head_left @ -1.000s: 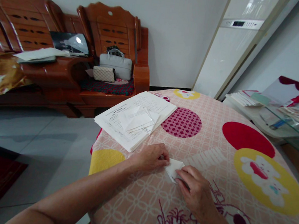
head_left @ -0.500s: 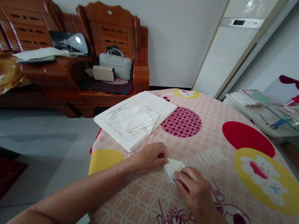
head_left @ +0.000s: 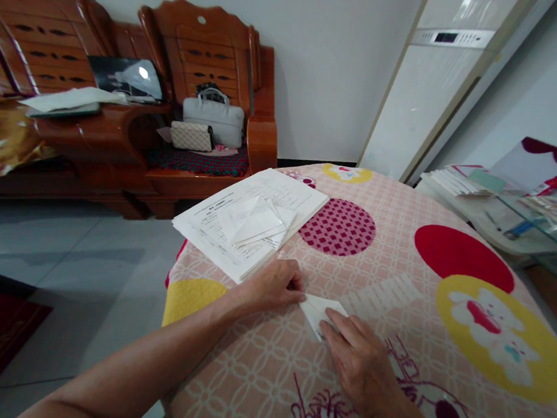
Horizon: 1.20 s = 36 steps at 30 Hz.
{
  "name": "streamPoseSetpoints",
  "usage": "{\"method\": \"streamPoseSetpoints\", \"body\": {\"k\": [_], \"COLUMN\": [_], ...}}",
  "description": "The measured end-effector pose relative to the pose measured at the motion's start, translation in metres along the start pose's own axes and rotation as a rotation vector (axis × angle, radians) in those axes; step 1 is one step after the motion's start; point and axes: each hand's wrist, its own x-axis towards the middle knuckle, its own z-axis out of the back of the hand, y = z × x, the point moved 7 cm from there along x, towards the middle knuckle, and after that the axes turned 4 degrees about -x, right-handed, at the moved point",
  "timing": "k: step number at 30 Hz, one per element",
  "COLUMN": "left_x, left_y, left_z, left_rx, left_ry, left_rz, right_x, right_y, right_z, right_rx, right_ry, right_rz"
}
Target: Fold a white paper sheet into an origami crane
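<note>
A small folded piece of white paper [head_left: 315,312] lies on the patterned tablecloth in front of me. My left hand [head_left: 277,284] has its thumb and fingers closed at the paper's left corner, the other fingers curled in. From the right, my right hand [head_left: 355,352] rests with fingers stretched out on the paper's right part, covering that side. Beyond my left hand is a stack of printed sheets [head_left: 211,225], on which several folded white papers [head_left: 257,223] lie overlapping.
The round table's cloth [head_left: 393,215] has coloured circles and drawn figures. At right stands a glass-topped side table [head_left: 552,233] with papers and pens. Wooden chairs [head_left: 211,47] holding a grey bag [head_left: 213,121] are behind on the left. A tall white cabinet-like unit [head_left: 423,84] stands at the wall.
My right hand's fingers have moved slightly up and left over the folded paper and lie flatter on it. My left hand has shifted slightly left, still at the corner.
</note>
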Motion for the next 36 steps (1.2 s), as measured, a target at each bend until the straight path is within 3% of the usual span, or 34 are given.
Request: {"method": "streamPoseSetpoints", "body": {"k": [6, 13, 18, 22, 25, 27, 31, 33, 36], "left_x": [-0.001, -0.002, -0.001, -0.002, -0.012, -0.021, -0.047, -0.059, -0.07], "left_y": [0.007, 0.007, 0.015, 0.018, 0.001, -0.019, -0.053, -0.056, -0.052], "left_z": [0.009, 0.013, 0.014, 0.029, 0.038, 0.029, -0.018, -0.037, -0.05], "left_rx": [0.018, -0.025, -0.076, -0.086, -0.033, 0.022, 0.187, 0.26, 0.338], "left_ry": [-0.009, 0.008, -0.023, -0.198, -0.36, -0.34, -0.107, -0.035, -0.037], "left_rz": [0.019, -0.049, 0.014, 0.043, -0.053, -0.183, -0.463, -0.516, -0.527], "right_x": [-0.001, 0.0, 0.003, 0.002, 0.002, 0.002, 0.002, 0.001, 0.0], "right_y": [-0.001, 0.001, 0.002, 0.001, 0.0, 0.0, -0.002, -0.003, -0.004], "right_z": [-0.003, -0.002, 0.0, -0.001, -0.001, -0.001, -0.004, -0.007, -0.009], "right_rx": [0.005, -0.002, 0.01, 0.035, 0.053, 0.062, 0.096, 0.116, 0.116], "right_ry": [0.034, 0.024, 0.022, 0.035, 0.053, 0.06, 0.091, 0.108, 0.1], "right_rz": [-0.009, 0.011, 0.001, -0.01, -0.017, -0.022, -0.039, -0.046, -0.055]}}
